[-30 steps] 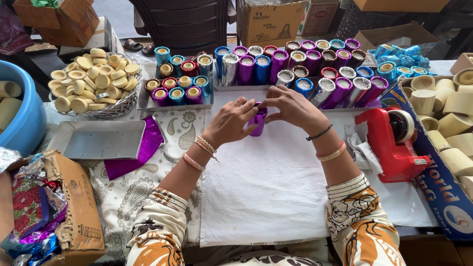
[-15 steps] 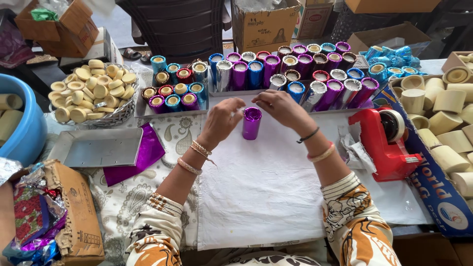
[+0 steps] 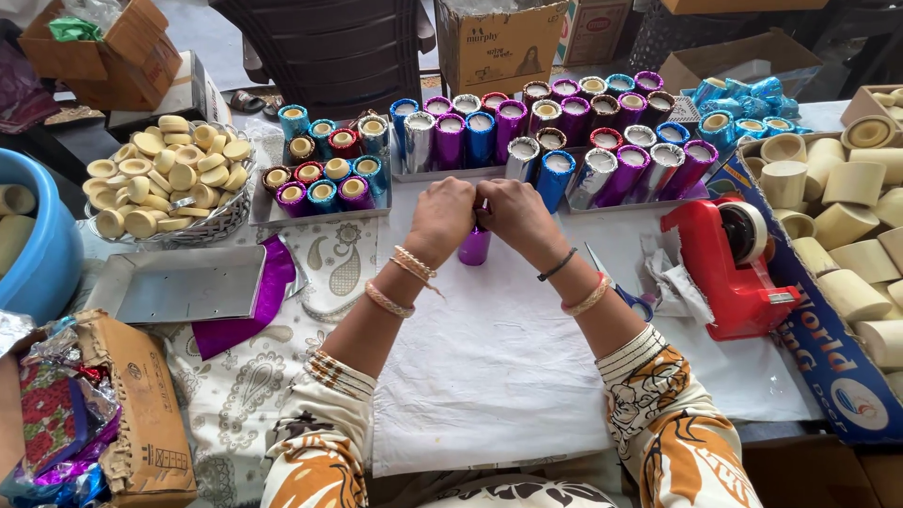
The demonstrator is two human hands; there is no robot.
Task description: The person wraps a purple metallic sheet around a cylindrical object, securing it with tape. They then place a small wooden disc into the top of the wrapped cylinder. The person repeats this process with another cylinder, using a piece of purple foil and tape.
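My left hand (image 3: 442,218) and my right hand (image 3: 513,216) meet over the top of a small purple foil-wrapped cylinder (image 3: 474,246) that stands upright on the white sheet (image 3: 489,376). Both sets of fingers press on its upper end, which they hide. Just beyond my hands stand rows of foil-wrapped cylinders (image 3: 564,141) in purple, blue, silver and red. A smaller tray of short wrapped cylinders (image 3: 324,179) sits to the left of them.
A red tape dispenser (image 3: 729,254) stands right of the sheet, with blue-handled scissors (image 3: 625,296) beside it. Bare tan cylinders (image 3: 847,216) fill a box at right. A basket of tan discs (image 3: 169,174), a metal tray (image 3: 179,282), purple foil (image 3: 249,306) and a blue tub (image 3: 42,254) lie left.
The purple cylinder went from lying in my hands to standing upright on the sheet. Both hands have now closed together over its top.
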